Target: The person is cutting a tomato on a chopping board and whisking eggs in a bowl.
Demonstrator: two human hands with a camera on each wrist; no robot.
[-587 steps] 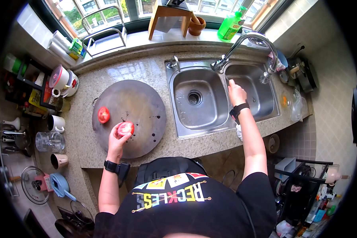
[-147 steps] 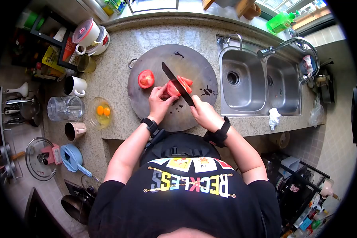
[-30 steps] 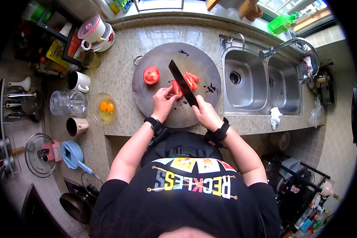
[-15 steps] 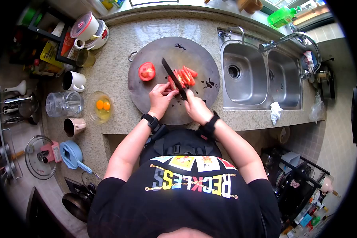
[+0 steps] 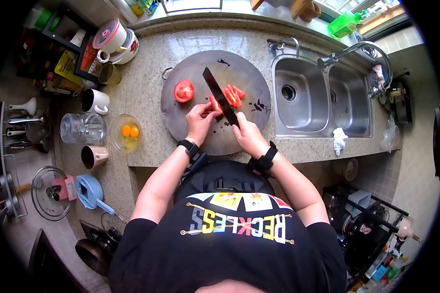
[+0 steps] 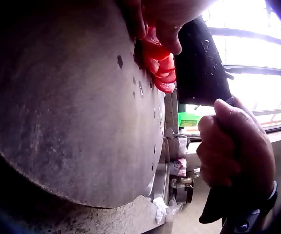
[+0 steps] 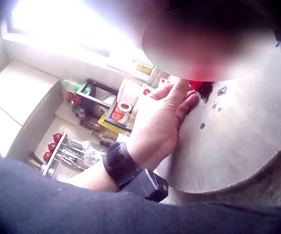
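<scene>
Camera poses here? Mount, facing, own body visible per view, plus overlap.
Head: overhead, facing down at the cutting board; shows torso, left hand, right hand.
Left wrist: low over the board, facing the window; shows left hand on tomato piece, right hand gripping knife.
Right wrist: low at board edge, facing the shelves; shows left hand, wristband.
Shared: both wrist views show board and left hand.

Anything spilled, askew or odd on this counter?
Nothing damaged or spilled. Minor: dark specks dot the cutting board around the knife, which the right hand grips while the left hand holds the tomato piece; a crumpled white cloth lies by the sink at the front edge of the counter.
</scene>
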